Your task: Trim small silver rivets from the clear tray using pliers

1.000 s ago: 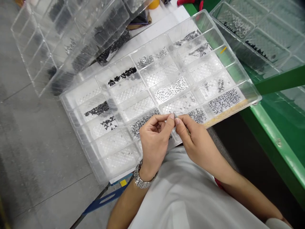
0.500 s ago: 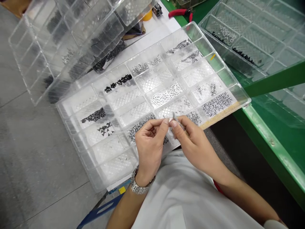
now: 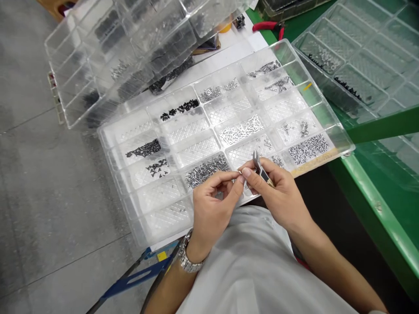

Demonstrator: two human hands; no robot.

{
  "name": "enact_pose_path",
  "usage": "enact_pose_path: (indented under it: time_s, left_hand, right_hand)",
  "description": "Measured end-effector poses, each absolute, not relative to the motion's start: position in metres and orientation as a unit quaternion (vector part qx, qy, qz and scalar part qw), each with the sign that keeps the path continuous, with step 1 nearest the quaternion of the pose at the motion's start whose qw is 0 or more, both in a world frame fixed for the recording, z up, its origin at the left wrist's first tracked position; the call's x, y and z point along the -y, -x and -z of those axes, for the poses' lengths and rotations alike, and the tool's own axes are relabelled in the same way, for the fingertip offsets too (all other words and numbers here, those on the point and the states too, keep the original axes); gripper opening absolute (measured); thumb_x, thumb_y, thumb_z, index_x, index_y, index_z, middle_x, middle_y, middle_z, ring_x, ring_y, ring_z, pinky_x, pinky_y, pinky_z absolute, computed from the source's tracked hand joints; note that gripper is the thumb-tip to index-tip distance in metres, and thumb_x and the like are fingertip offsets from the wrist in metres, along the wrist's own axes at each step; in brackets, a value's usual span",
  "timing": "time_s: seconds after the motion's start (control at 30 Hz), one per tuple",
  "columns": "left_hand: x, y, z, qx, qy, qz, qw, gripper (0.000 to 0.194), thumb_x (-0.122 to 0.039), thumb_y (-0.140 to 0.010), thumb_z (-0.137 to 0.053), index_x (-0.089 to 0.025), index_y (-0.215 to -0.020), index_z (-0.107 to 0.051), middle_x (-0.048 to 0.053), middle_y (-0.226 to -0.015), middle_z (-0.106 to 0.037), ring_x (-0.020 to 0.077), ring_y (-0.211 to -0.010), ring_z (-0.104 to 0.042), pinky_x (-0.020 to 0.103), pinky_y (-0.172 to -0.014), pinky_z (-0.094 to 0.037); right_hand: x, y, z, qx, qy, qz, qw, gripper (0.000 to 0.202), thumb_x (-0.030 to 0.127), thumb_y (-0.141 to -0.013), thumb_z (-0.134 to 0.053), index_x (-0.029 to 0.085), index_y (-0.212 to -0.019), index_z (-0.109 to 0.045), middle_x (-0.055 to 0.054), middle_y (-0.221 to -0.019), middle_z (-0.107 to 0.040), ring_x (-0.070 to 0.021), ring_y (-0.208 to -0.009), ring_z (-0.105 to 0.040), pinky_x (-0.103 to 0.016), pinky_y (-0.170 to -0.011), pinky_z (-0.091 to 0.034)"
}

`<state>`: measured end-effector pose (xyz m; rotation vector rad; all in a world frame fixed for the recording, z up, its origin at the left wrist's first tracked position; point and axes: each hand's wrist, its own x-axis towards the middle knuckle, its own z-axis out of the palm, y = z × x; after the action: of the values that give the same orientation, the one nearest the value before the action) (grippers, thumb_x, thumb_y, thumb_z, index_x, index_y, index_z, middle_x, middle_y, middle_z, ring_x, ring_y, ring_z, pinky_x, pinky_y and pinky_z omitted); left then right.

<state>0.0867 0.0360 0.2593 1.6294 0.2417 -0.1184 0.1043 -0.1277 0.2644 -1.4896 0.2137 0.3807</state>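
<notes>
Left hand [image 3: 214, 205] and right hand [image 3: 281, 194] pinch a tiny part [image 3: 240, 172], details indistinct, over the near edge of the clear compartment tray [image 3: 196, 150]; right also grips cutting pliers [image 3: 261, 169].

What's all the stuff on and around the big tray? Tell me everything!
Big tray: one, clear, middle
Left trays: can't count, clear, upper left
Right trays: can't count, clear, upper right
Silver bits: lots, silver, big tray
Black bits: lots, black, big tray
Pliers: one, silver, near middle
Red-handled tool: one, red, top
Bench: one, green, right
Yellow square: one, yellow, bottom left
Floor: one, grey, left
Watch: one, silver, left wrist
Hands: two, bare; left hand pinching tiny piece, right hand holding pliers
</notes>
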Motion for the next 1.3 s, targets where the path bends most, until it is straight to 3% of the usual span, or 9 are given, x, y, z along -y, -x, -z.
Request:
enact_pose_path:
  time_s: [0.1, 0.23, 0.33, 0.53, 0.77, 1.07, 1.3]
  left_hand:
    - [-0.042, -0.082, -0.26, -0.075, -0.75, 0.022, 0.657, 0.011, -0.028, -0.103, -0.081, -0.022, -0.112, -0.085, 0.001, -0.084, -0.068, 0.0133, -0.075, -0.059, 0.028, -0.071, -0.052]
    - [-0.055, -0.081, -0.257, 0.003, -0.788, -0.058, 0.613, 0.035, -0.017, -0.1, -0.084, -0.027, -0.133, -0.081, 0.004, -0.108, -0.074, 0.0157, -0.092, -0.068, 0.03, -0.077, -0.057]
    - [-0.066, -0.083, -0.254, 0.079, -0.796, -0.096, 0.592, 0.04, -0.01, -0.097, -0.086, -0.029, -0.132, -0.083, 0.005, -0.118, -0.077, 0.0172, -0.102, -0.072, 0.03, -0.079, -0.06]
    - [-0.077, -0.085, -0.254, 0.103, -0.779, -0.103, 0.61, 0.034, -0.006, -0.097, -0.085, -0.026, -0.125, -0.086, 0.004, -0.111, -0.08, 0.015, -0.099, -0.075, 0.028, -0.078, -0.06]
    - [-0.077, -0.081, -0.253, 0.092, -0.771, -0.116, 0.62, 0.023, -0.005, -0.096, -0.085, -0.022, -0.112, -0.085, 0.003, -0.104, -0.081, 0.0147, -0.093, -0.073, 0.029, -0.075, -0.058]
    - [-0.073, -0.078, -0.253, 0.042, -0.757, -0.136, 0.637, 0.02, -0.006, -0.097, -0.084, -0.021, -0.11, -0.085, 0.004, -0.101, -0.081, 0.0155, -0.09, -0.07, 0.03, -0.073, -0.056]
    - [-0.073, -0.074, -0.253, 0.039, -0.779, -0.172, 0.602, 0.025, -0.004, -0.094, -0.086, -0.021, -0.112, -0.087, 0.004, -0.102, -0.081, 0.0154, -0.089, -0.072, 0.031, -0.072, -0.058]
  right_hand:
    - [0.127, -0.103, -0.265, -0.095, 0.666, -0.171, 0.72, 0.022, 0.047, -0.106, -0.078, 0.025, -0.106, -0.081, -0.002, -0.093, -0.067, -0.0167, -0.08, -0.057, -0.029, -0.071, -0.05]
    - [0.128, -0.104, -0.268, -0.095, 0.638, -0.2, 0.738, 0.021, 0.048, -0.105, -0.082, 0.027, -0.108, -0.084, -0.001, -0.086, -0.069, -0.0163, -0.08, -0.064, -0.027, -0.071, -0.052]
    - [0.129, -0.106, -0.271, -0.087, 0.65, -0.208, 0.726, 0.018, 0.045, -0.102, -0.086, 0.029, -0.11, -0.087, 0.001, -0.084, -0.071, -0.0144, -0.078, -0.068, -0.026, -0.074, -0.056]
    - [0.129, -0.107, -0.277, -0.066, 0.662, -0.204, 0.719, 0.021, 0.039, -0.096, -0.093, 0.033, -0.116, -0.087, 0.001, -0.088, -0.075, -0.0139, -0.077, -0.072, -0.025, -0.074, -0.064]
    - [0.127, -0.105, -0.282, -0.045, 0.697, -0.191, 0.69, 0.018, 0.036, -0.098, -0.092, 0.034, -0.115, -0.087, 0.002, -0.088, -0.076, -0.013, -0.075, -0.074, -0.022, -0.068, -0.063]
    - [0.116, -0.101, -0.284, -0.052, 0.706, -0.143, 0.692, 0.021, 0.033, -0.096, -0.093, 0.033, -0.116, -0.086, 0.002, -0.095, -0.081, -0.0129, -0.081, -0.078, -0.021, -0.076, -0.068]
    - [0.111, -0.096, -0.285, -0.018, 0.767, -0.069, 0.638, 0.023, 0.029, -0.098, -0.089, 0.031, -0.12, -0.083, -0.002, -0.106, -0.085, -0.018, -0.088, -0.08, -0.028, -0.074, -0.067]
